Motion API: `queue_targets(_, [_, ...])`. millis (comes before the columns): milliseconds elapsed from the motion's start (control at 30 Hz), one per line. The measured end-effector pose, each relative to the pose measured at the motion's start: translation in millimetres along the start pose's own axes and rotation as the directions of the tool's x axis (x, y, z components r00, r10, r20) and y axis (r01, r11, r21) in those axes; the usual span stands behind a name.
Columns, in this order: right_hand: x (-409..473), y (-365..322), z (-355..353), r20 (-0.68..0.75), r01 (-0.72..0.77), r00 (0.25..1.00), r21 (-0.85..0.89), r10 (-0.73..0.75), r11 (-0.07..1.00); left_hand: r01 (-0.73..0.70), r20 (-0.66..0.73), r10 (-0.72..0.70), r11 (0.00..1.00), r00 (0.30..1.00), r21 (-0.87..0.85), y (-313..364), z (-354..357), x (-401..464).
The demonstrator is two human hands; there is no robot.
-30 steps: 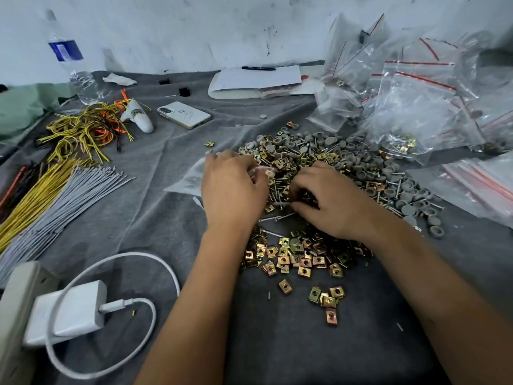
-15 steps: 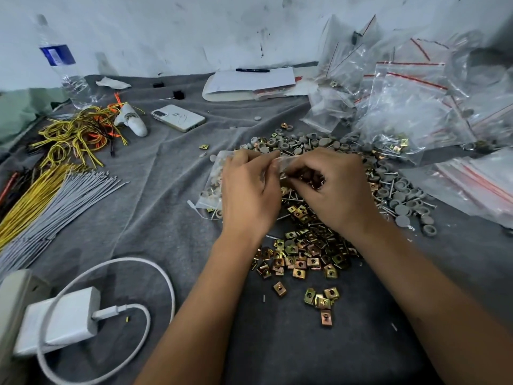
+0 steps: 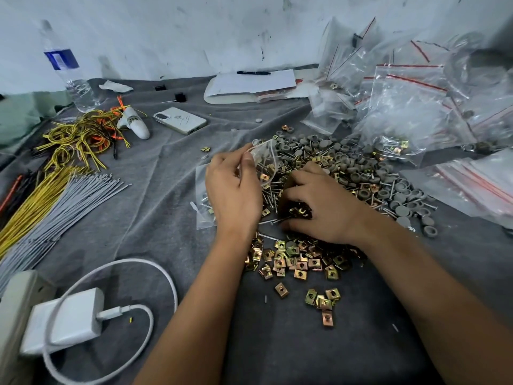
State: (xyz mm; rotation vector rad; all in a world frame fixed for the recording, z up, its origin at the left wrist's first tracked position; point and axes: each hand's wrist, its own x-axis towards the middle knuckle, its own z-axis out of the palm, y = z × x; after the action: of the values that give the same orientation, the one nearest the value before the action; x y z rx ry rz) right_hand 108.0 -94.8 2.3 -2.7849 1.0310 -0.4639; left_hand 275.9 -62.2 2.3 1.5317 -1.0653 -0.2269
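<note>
Several items are catalogued on a grey cloth point(image 3: 166, 190), from the left. A power strip point(image 3: 14, 315) is set at the near left edge, with a white charger point(image 3: 66, 318) resting against it and a white cable point(image 3: 155, 270) looped on the cloth. Yellow ties point(image 3: 36, 201) and grey ties point(image 3: 63, 207) are laid in bundles beside it, and a tangle of yellow-and-black wires point(image 3: 80, 134) is placed farther back. A water bottle point(image 3: 66, 73) is stood upright by the wall; the print on its blue label is too small to be read. A white phone point(image 3: 180, 120) is laid face down, with a thin scrawl seen on its back. A black pen point(image 3: 254, 72), its pale lettering illegible, is rested on a white pad point(image 3: 249, 84).

At the centre, a small zip bag point(image 3: 263, 159) is pinched at its mouth by the left hand point(image 3: 233, 190) and held just above the pile, with screws and a clip seen inside. A second bag point(image 3: 202, 207), holding screws, is laid flat under that hand. The right hand point(image 3: 324, 207) is placed on the pile just right of the small zip bag, its fingers curled over clip nuts point(image 3: 300, 211) and screws point(image 3: 270, 195); whether any piece is gripped cannot be told. More clip nuts are spread on the near side. Grey caps point(image 3: 358, 168) are heaped behind and to the right. Red-striped bags point(image 3: 410, 112) are piled at the far right.
</note>
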Motion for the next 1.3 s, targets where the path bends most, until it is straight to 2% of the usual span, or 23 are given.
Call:
queue_targets(100, [3, -1, 2, 0.093, -0.007, 0.996, -0.085, 0.015, 0.996, 0.006, 0.017, -0.006, 0.999, 1.0, -0.031, 4, -2, -2])
queue_targets(167, [3, -3, 2, 0.076, -0.004, 0.997, -0.053, 0.008, 0.999, 0.002, 0.045, 0.001, 0.998, 0.999, -0.067, 6, -3, -4])
queue_targets(233, [1, -7, -2, -0.093, -0.024, 0.995, 0.148, 0.038, 0.989, -0.001, 0.077, 0.008, 0.996, 0.997, -0.084, 7, -3, -4])
queue_targets(300, [-1, -8, -7, -0.334, 0.001, 0.936, 0.323, 0.113, 0.946, -0.029, 0.119, 0.035, 0.998, 0.992, -0.05, 6, -3, -4])
queue_targets(333, [-2, -8, -9, -0.428, 0.019, 0.893, 0.342, 0.137, 0.94, -0.057, 0.143, 0.058, 0.998, 0.988, -0.014, 6, -2, -5])
queue_targets(400, [-3, -6, -11, -0.512, 0.036, 0.847, 0.324, 0.143, 0.945, -0.12, 0.192, 0.11, 0.992, 0.975, 0.04, 6, 0, -8])
queue_targets(567, [-1, -6, -7, -0.496, 0.076, 0.866, 0.253, 0.062, 0.964, -0.198, 0.219, 0.18, 0.978, 0.959, 0.064, 5, 8, -13])
queue_targets(667, [-1, -6, -6, -0.479, 0.038, 0.869, 0.312, 0.123, 0.949, -0.181, 0.23, 0.163, 0.982, 0.96, 0.061, 6, 8, -13])
queue_targets(900, [0, -3, -7, -0.598, -0.009, 0.764, 0.365, 0.242, 0.931, -0.073, 0.156, 0.077, 0.997, 0.985, -0.035, 3, 2, -6])
queue_targets(967, [-1, -3, -6, -0.577, -0.023, 0.781, 0.357, 0.24, 0.934, -0.038, 0.118, 0.048, 0.996, 0.992, -0.085, 2, 1, -4])
queue_targets(1000, [-1, -3, -5, -0.539, -0.026, 0.812, 0.35, 0.224, 0.936, -0.022, 0.104, 0.033, 0.995, 0.994, -0.102, 2, 0, -4])
queue_targets(1100, [-2, -5, 1, -0.342, 0.003, 0.936, 0.247, 0.084, 0.969, 0.026, 0.073, -0.015, 0.988, 0.997, -0.153, 3, 1, -2])
queue_targets(1167, [0, -9, 6, -0.169, 0.02, 0.986, 0.121, 0.001, 0.992, 0.043, 0.048, -0.035, 0.983, 0.998, -0.178, 3, 0, -2])
queue_targets(1233, [4, -14, 9, -0.019, 0.028, 0.999, 0.051, -0.027, 0.998, 0.053, 0.029, -0.048, 0.981, 0.998, -0.185, 2, 0, -1])
queue_targets(1300, [7, -19, 11, 0.043, 0.042, 0.998, 0.033, -0.044, 0.999, 0.055, 0.012, -0.054, 0.981, 0.998, -0.185, 1, -1, -1])
